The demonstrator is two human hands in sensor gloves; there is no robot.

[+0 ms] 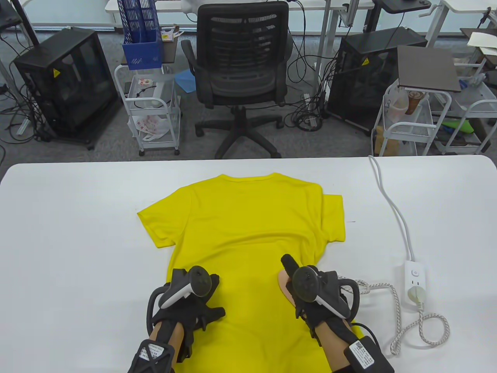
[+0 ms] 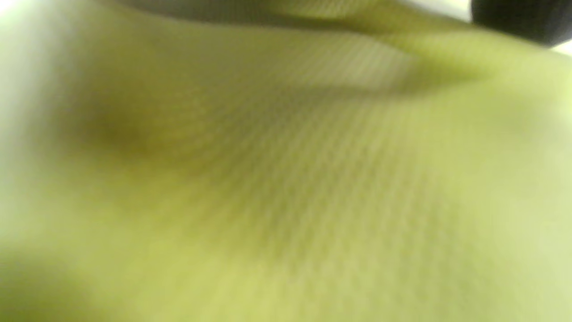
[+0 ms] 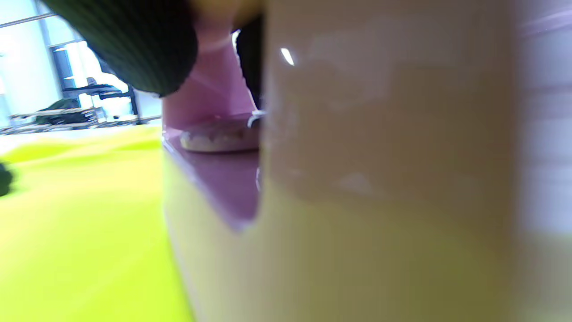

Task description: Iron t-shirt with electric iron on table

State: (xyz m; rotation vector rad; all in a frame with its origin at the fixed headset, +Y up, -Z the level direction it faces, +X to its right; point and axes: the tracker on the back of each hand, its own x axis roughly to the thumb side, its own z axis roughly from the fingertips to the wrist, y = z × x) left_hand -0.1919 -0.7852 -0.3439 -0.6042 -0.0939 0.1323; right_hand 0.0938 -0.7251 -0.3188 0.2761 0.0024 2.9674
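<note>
Yellow t-shirt (image 1: 244, 233) flat on tabletop (image 1: 70, 233). Left hand (image 1: 186, 299) rests on hem, fingers spread; right hand (image 1: 314, 295) grips pink iron (image 1: 284, 283) on shirt. Right wrist view shows iron body (image 3: 357, 156) close up; left wrist view only blurred fabric (image 2: 286, 179).

Yellow t-shirt (image 1: 240, 229) spread flat on white table (image 1: 70, 233), pink iron (image 1: 285, 283) on its lower right
</note>
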